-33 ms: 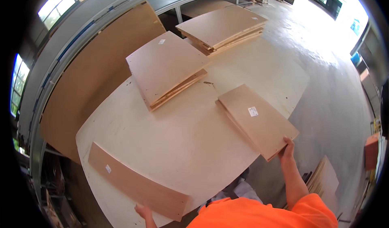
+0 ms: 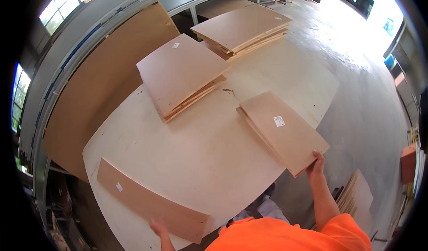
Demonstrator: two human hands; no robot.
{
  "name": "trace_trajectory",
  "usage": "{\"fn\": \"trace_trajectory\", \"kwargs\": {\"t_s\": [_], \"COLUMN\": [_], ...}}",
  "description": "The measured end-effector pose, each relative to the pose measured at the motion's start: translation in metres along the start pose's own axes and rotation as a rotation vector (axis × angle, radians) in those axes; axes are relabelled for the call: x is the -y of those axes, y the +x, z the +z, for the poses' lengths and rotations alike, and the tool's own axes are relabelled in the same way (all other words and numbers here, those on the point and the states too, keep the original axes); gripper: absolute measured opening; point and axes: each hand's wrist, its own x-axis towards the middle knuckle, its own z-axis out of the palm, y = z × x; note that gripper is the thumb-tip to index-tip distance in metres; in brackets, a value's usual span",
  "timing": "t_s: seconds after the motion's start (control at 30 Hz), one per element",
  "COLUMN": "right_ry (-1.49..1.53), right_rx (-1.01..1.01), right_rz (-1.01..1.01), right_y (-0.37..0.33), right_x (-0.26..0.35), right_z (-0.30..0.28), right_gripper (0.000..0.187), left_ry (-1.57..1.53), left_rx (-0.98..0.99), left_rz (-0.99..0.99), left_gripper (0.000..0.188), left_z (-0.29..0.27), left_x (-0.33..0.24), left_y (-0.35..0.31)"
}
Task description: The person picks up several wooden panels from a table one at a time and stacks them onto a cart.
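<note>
Window strip: bright panes (image 2: 67, 1) run along the upper left wall, above a grey rail.
Leaning board: a large brown sheet (image 2: 102, 81) stands tilted between that wall and the table's left edge.
Table: a pale worktop (image 2: 200, 153) carries every panel listed below.
Long panel: a narrow brown strip with a small white label (image 2: 147, 199) lies flat near the table's front left edge, one end pointing toward the person.
Left hand: (image 2: 158, 228) reaches up from the lower edge and rests on the near edge of the long panel; only the top of the hand shows, so whether the fingers are spread or together cannot be told.
Middle stack: several square panels (image 2: 180, 74) piled unevenly at the table's centre, well apart from either hand.
Far stack: a second pile of panels (image 2: 240, 28) beyond it, toward the back of the room.
Right stack: two or three rectangular panels (image 2: 283, 130) with a white label, their near corner overhanging the table's right edge.
Right hand: (image 2: 316, 165) forearm stretched forward and upward, fingers held together and curled around the stack's near corner.
Sleeve: orange fabric (image 2: 285, 235) fills the lower edge.
Floor: grey concrete (image 2: 365, 103) on the right, with thin boards (image 2: 356, 197) leaning below the table.
</note>
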Motion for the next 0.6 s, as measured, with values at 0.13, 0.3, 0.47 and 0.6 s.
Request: {"fn": "trace_trajectory", "kwargs": {"t_s": [0.13,0.3,0.47,0.6], "right_ry": [0.004,0.066,0.142,0.099], "right_rx": [-0.049,-0.1,-0.15,0.076], "right_rz": [-0.069,-0.024,0.222,0.111], "right_y": [-0.044,-0.125,-0.213,-0.259], "right_x": [-0.015,-0.011,-0.09,-0.12], "right_z": [-0.017,-0.048,-0.099,-0.112], "right_gripper": [0.062,0.065,0.013,0.02], "left_ry": [-0.104,-0.74,-1.358,-1.049], "left_rx": [0.246,1.147,2.285,1.816], "left_rz": [0.278,0.299,-0.413,-0.111], "left_gripper": [0.038,0.034,0.061,0.072], "left_z": [0.045,0.093,0.13,0.03], "left_x": [-0.132,-0.293,-0.324,-0.333], "left_y": [0.005,-0.124,-0.208,-0.253]}}
